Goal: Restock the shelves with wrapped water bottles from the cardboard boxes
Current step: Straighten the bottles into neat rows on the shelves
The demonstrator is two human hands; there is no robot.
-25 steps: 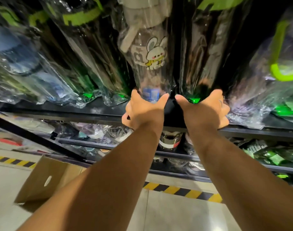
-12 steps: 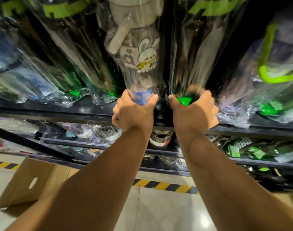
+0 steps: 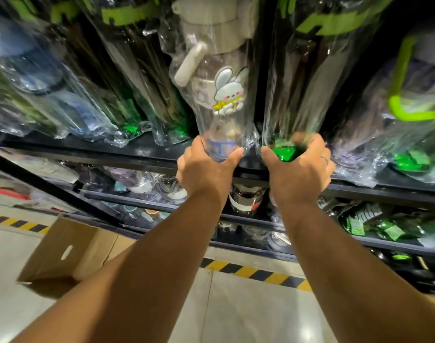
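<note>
Shelf [image 3: 87, 151], your left hand [image 3: 206, 172] fingers curled round rabbit-sticker bottle [image 3: 221, 92] base, your right hand [image 3: 298, 174] fingers gripping green-based bottle [image 3: 308, 70], cardboard box [image 3: 70, 251] below.

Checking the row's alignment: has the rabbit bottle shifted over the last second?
Yes. The rabbit bottle has slid forward toward the shelf's front edge, its base now ahead of the neighbouring dark bottle.

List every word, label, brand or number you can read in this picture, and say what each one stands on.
Nothing reads clearly.
Rabbit bottle, gripped by the left hand: grey print beside the sticker, too blurred.
Its blue label: white marks, unreadable.
Dark bottle, gripped by the right hand: black shapes on its green band, unreadable.
Lower-shelf green bottles: white lettering, too blurred.
</note>
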